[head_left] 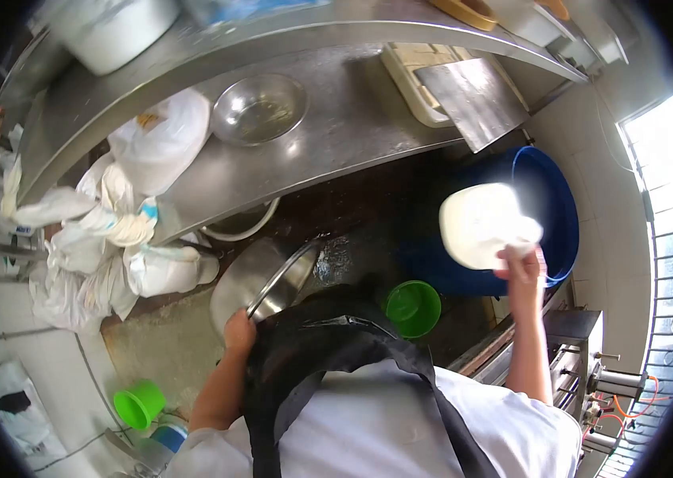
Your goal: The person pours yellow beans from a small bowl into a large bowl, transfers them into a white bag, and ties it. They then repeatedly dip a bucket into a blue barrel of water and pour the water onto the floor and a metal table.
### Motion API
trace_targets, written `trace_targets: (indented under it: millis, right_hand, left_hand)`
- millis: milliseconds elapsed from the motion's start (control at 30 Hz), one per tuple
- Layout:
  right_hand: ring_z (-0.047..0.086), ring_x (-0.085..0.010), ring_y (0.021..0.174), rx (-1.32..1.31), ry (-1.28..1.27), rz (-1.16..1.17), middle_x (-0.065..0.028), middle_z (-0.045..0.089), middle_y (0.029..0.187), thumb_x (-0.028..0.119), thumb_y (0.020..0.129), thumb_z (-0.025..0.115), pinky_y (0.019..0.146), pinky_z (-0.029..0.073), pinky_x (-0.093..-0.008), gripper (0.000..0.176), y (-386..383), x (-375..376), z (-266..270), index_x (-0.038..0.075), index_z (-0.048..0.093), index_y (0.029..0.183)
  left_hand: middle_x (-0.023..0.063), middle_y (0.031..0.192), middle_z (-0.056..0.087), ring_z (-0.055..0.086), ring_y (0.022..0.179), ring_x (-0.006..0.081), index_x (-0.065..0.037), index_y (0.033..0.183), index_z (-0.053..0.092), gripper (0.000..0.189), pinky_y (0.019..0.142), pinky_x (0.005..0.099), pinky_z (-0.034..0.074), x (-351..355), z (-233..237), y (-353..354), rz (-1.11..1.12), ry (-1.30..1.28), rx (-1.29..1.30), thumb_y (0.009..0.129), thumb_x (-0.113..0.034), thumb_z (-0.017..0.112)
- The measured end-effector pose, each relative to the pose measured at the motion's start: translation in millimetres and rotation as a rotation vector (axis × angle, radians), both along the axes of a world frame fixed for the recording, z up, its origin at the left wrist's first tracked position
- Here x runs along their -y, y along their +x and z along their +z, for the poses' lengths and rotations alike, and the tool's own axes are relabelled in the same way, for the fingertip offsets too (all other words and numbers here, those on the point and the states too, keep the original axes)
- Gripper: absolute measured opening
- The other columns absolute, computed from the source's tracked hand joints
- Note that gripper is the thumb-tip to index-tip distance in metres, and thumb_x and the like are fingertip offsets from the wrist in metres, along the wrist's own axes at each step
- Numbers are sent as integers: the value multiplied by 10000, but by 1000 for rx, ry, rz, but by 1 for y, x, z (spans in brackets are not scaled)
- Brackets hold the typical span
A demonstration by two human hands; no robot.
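Note:
My left hand (238, 331) is closed on the rim of a large metal bowl (233, 279), which is tilted beside my apron; the apron hides part of it. Out to the right, my right hand (523, 269) grips a pale white plastic jug (476, 227) by its narrow end. The jug is in front of the open mouth of a big blue barrel (563, 199), and motion blurs its edge. Whether anything is inside the jug cannot be made out. A green bucket (414, 309) stands on the floor between the bowl and the barrel.
A steel table (336, 135) ahead carries a shallow metal bowl (261, 109), a white bag (165, 147) and a crate under a metal sheet (476, 99). A shelf (336, 33) overhangs it. Tied white bags (86, 263) pile at left. Machinery with hoses (599, 382) stands at right.

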State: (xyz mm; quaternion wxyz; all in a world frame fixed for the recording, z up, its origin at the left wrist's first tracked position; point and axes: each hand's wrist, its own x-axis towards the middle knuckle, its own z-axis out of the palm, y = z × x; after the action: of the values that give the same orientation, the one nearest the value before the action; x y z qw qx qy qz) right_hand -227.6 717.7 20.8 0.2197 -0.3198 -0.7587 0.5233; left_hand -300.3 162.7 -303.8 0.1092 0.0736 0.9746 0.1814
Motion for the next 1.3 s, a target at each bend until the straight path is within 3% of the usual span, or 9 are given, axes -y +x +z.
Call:
trace_targets:
  millis: [133,233,433,567,633,700,800,1100,1300]
  right_hand:
    - [690,-178,950,248,92,358,-157,738,1039,175,897,752,825,548,-348,304,-11,106,-98,16,664,1141]
    - [699,-415,995,587,112,720,-270,707,1019,357,898,751,863,550,-465,474,-29,197,-142,-39,630,1128]
    - [683,-434,1021,425,202,1020,-324,685,1060,544,987,555,914,527,-491,656,-77,368,-373,-105,626,1048]
    - [704,-320,693,916,-813,445,-122,616,712,479,973,654,504,548,-488,454,-163,405,-436,31,608,922]
    - [549,-292,570,916,-1184,34,-93,540,738,419,1002,618,492,485,-490,308,-199,399,-489,114,588,1032]
    - [506,-278,563,747,-1162,161,-75,517,713,371,1022,580,509,462,-502,201,-214,363,-541,170,583,1031]
    - [464,-249,547,639,-1412,72,-51,501,690,319,1047,520,523,444,-514,106,-236,311,-521,228,566,1016]
    - [675,-347,930,16,-1556,0,-169,654,1012,387,1077,469,880,569,-532,417,-231,84,-514,13,532,1250]
    - [485,-155,568,-98,-976,-227,-25,494,730,444,1060,517,516,467,-330,400,-103,16,-219,49,559,1010]
  left_hand:
    - [243,871,683,664,862,461,-19,933,617,155,781,563,516,86,3,72,271,-74,111,852,-148,648]
    - [251,864,686,667,853,469,-17,928,625,165,766,568,516,143,8,127,411,-183,159,841,-153,662]
    - [280,864,684,670,831,491,30,890,610,225,749,578,511,212,39,220,653,-361,204,798,-167,668]
    - [299,849,673,656,836,513,64,901,602,278,757,589,497,241,61,271,757,-454,203,794,-190,639]
    - [303,845,669,650,843,522,74,912,603,296,767,592,491,251,68,293,799,-473,224,793,-197,627]
    - [321,862,666,648,862,527,90,924,606,335,806,586,488,258,59,316,864,-525,211,767,-205,620]
    - [338,902,670,651,887,526,110,938,607,394,842,566,495,232,94,309,1006,-416,224,743,-232,607]
    - [337,939,679,655,918,521,112,961,646,452,846,572,500,278,-20,331,867,-337,255,765,-295,629]
    - [347,909,683,668,914,518,112,930,671,472,843,579,499,231,-27,231,653,-285,314,784,-337,677]
